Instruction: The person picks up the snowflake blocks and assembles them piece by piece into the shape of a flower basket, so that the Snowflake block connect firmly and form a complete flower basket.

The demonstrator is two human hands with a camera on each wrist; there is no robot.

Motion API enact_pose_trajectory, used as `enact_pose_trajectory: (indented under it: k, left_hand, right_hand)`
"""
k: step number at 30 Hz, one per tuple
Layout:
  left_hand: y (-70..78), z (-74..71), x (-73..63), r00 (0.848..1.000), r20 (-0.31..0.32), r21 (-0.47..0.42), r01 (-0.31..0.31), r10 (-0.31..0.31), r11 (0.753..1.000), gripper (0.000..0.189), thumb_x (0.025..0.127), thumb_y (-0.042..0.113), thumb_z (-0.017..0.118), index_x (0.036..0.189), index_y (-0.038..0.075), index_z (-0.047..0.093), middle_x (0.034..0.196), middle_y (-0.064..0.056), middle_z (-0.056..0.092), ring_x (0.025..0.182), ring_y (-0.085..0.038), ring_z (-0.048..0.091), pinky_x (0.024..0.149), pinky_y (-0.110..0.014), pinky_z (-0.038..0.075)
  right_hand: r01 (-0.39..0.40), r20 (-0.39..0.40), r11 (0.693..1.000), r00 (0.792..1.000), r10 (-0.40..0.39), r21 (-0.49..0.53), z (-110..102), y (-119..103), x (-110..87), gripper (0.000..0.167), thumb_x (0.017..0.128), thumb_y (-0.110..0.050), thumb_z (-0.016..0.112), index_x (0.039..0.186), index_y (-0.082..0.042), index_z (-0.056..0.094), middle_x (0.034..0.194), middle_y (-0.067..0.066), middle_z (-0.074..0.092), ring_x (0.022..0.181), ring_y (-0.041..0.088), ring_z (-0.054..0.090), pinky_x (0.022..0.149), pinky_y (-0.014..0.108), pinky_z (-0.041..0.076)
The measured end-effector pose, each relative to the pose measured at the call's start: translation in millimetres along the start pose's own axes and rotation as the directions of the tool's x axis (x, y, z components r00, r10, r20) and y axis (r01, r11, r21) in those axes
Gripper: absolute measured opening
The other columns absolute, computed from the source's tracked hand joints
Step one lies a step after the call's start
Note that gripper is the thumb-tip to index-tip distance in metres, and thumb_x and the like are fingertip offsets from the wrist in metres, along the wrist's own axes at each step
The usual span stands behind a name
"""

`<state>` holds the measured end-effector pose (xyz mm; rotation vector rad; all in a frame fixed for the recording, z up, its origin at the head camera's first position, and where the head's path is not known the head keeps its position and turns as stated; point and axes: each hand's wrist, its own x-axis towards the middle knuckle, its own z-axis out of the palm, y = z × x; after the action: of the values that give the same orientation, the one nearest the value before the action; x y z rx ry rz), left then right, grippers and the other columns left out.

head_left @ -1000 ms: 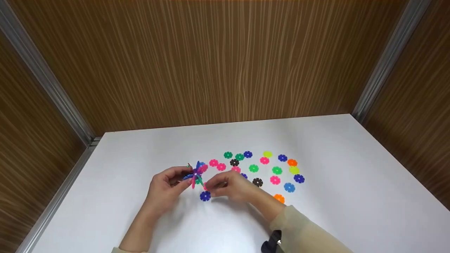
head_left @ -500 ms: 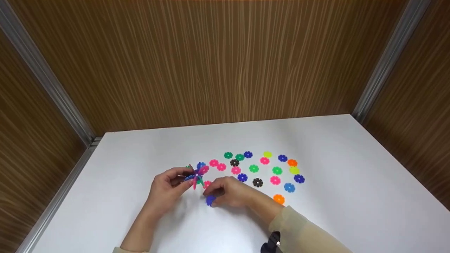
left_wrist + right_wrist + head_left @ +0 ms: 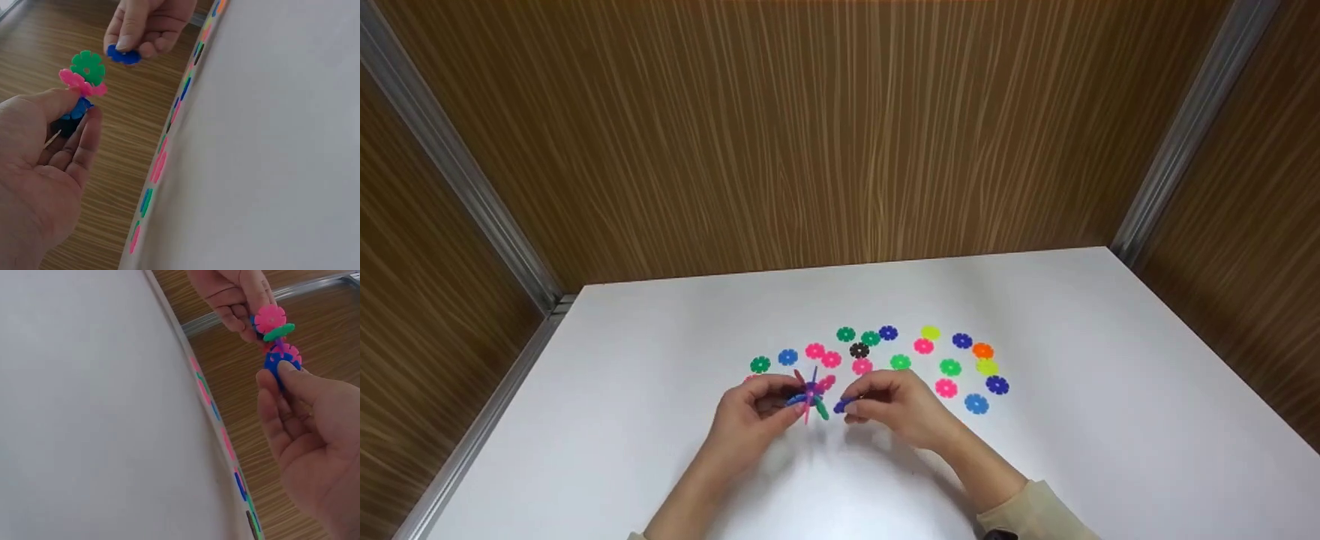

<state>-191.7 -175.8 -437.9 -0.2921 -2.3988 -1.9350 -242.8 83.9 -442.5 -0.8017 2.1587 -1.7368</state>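
In the head view my left hand point(image 3: 746, 420) grips a cluster of interlocked snowflake discs point(image 3: 813, 395), among them pink, green, blue and purple ones. A green disc point(image 3: 88, 67) and a pink disc point(image 3: 81, 82) stick out past the thumb in the left wrist view. Just to the right, my right hand point(image 3: 904, 409) pinches a single dark blue snowflake disc point(image 3: 841, 406) between thumb and fingers. A small gap separates this blue disc from the cluster in the head view. The fingers hide part of the cluster.
Loose snowflake discs lie flat across the white table point(image 3: 585, 420) behind both hands, including a black disc point(image 3: 859, 350), an orange disc point(image 3: 982, 350) and a light blue disc point(image 3: 976, 403). Wood-patterned panels point(image 3: 825, 135) enclose the back and sides.
My right hand has lifted the dark blue disc off the table. Both hands have shifted right, the left carrying the cluster; green and blue discs behind it now show fully.
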Motion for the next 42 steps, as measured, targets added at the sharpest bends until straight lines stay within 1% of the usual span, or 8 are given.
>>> enact_pose_trajectory:
  k: [5, 10, 17, 22, 25, 29, 35, 42]
  left_hand:
    - [0.0, 11.2, -2.7, 0.999, 0.025, -0.035, -0.042, 0.043, 0.999, 0.029, 0.096, 0.01, 0.08, 0.124, 0.009, 0.073, 0.124, -0.01, 0.072, 0.114, -0.026, 0.072, 0.096, -0.029, 0.058]
    - [-0.3, 15.3, -3.3, 0.997, -0.024, -0.039, -0.069, 0.068, 0.997, 0.028, 0.095, 0.009, 0.081, 0.122, 0.007, 0.074, 0.123, -0.01, 0.073, 0.112, -0.025, 0.073, 0.094, -0.028, 0.058]
    - [2.4, 15.6, -4.6, 0.998, -0.035, -0.012, -0.05, 0.05, 0.999, 0.028, 0.094, 0.013, 0.083, 0.12, 0.009, 0.076, 0.12, -0.008, 0.075, 0.108, -0.023, 0.074, 0.093, -0.028, 0.059]
    - [2.5, 15.5, -4.4, 0.998, -0.042, 0.005, -0.042, 0.042, 0.999, 0.027, 0.093, 0.016, 0.085, 0.118, 0.011, 0.078, 0.117, -0.006, 0.076, 0.104, -0.022, 0.075, 0.09, -0.027, 0.06]
    - [1.6, 16.8, -4.4, 0.996, -0.05, 0.003, -0.067, 0.067, 0.998, 0.027, 0.092, 0.015, 0.086, 0.118, 0.009, 0.078, 0.115, -0.007, 0.076, 0.102, -0.022, 0.076, 0.089, -0.027, 0.06]
    - [1.0, 18.2, -4.6, 0.993, -0.064, 0.009, -0.097, 0.097, 0.995, 0.026, 0.091, 0.013, 0.086, 0.116, 0.007, 0.079, 0.113, -0.008, 0.077, 0.1, -0.022, 0.076, 0.088, -0.028, 0.061]
    - [2.0, 19.3, -4.3, 0.995, -0.064, 0.026, -0.08, 0.082, 0.996, 0.026, 0.092, 0.018, 0.086, 0.116, 0.011, 0.079, 0.114, -0.004, 0.077, 0.1, -0.02, 0.076, 0.088, -0.027, 0.061]
    - [1.4, 19.8, -4.9, 0.992, -0.094, 0.034, -0.081, 0.083, 0.996, 0.025, 0.092, 0.017, 0.086, 0.115, 0.012, 0.079, 0.113, -0.003, 0.078, 0.1, -0.019, 0.077, 0.088, -0.028, 0.06]
  right_hand:
    - [0.089, -0.042, 0.995, 0.995, -0.088, 0.038, 4, -7, -1.7, 0.018, 0.1, -0.002, 0.072, 0.116, -0.003, 0.079, 0.111, 0.014, 0.077, 0.098, 0.031, 0.077, 0.09, 0.034, 0.062]
    - [0.111, -0.111, 0.994, 0.988, -0.108, 0.023, 5, -9, -2.4, 0.017, 0.098, -0.001, 0.074, 0.114, -0.002, 0.079, 0.108, 0.014, 0.077, 0.096, 0.031, 0.077, 0.088, 0.033, 0.062]
    - [0.123, -0.142, 0.992, 0.982, -0.125, -0.019, 5, -10, -1.4, 0.015, 0.098, -0.002, 0.075, 0.11, -0.008, 0.082, 0.106, 0.01, 0.078, 0.096, 0.028, 0.077, 0.089, 0.033, 0.062]
    - [0.116, -0.18, 0.986, 0.974, -0.136, -0.116, 6, -11, -2.3, 0.015, 0.095, -0.005, 0.079, 0.106, -0.013, 0.085, 0.102, 0.003, 0.08, 0.093, 0.023, 0.076, 0.085, 0.03, 0.062]
    - [0.107, -0.207, 0.982, 0.969, -0.138, -0.156, 8, -11, -2.7, 0.015, 0.093, -0.008, 0.082, 0.103, -0.017, 0.086, 0.098, -0.002, 0.08, 0.092, 0.021, 0.074, 0.081, 0.028, 0.062]
    - [0.114, -0.21, 0.981, 0.967, -0.147, -0.159, 10, -11, -3.4, 0.014, 0.093, -0.007, 0.082, 0.102, -0.017, 0.086, 0.097, -0.003, 0.081, 0.092, 0.02, 0.075, 0.082, 0.029, 0.062]
    - [0.134, -0.223, 0.977, 0.96, -0.169, -0.166, 9, -11, -4.3, 0.015, 0.093, -0.007, 0.082, 0.103, -0.017, 0.086, 0.097, -0.004, 0.08, 0.092, 0.019, 0.075, 0.083, 0.031, 0.063]
    - [0.143, -0.224, 0.976, 0.958, -0.179, -0.166, 9, -11, -3.4, 0.014, 0.096, -0.011, 0.08, 0.105, -0.019, 0.086, 0.098, -0.006, 0.08, 0.095, 0.018, 0.074, 0.085, 0.033, 0.063]
